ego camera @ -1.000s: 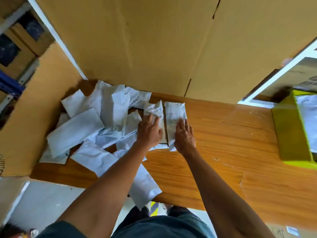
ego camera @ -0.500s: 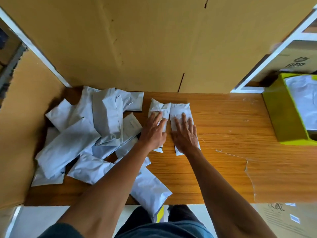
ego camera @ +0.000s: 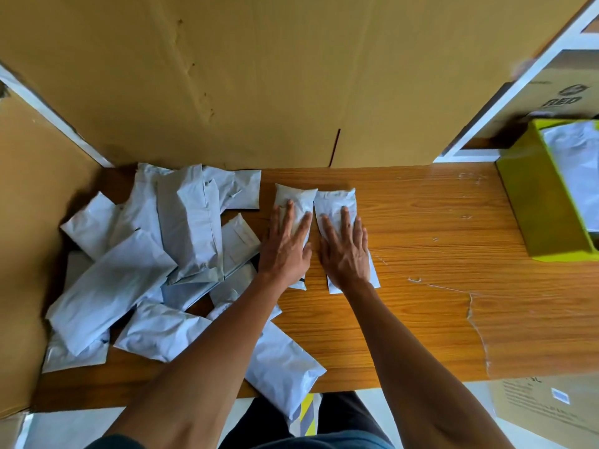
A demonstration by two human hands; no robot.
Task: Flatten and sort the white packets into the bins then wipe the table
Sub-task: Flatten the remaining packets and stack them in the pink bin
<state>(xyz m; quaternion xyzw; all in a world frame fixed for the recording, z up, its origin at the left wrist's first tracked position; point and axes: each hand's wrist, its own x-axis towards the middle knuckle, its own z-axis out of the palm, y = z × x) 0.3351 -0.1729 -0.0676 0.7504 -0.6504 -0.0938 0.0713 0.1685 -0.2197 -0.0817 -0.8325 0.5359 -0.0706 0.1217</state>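
While flat hands (ego camera: pixel 316 251) press, two puffy white packets (ego camera: pixel 296 197), woodgrain table (ego camera: pixel 421 254)

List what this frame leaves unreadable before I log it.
- Green bin, head view: cut off by the right edge; how full it is is unknown.
- Two packets under the left hand and right hand: palms hide their middles.
- Packet pile: overlaps prevent a count.
- Box print: too small.

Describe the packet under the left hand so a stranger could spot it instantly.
Start at the wooden table and find the loose heap of white packets on its left. Just right of it, two packets lie side by side under flat palms. It is the left packet, under the left hand, nearest the heap.
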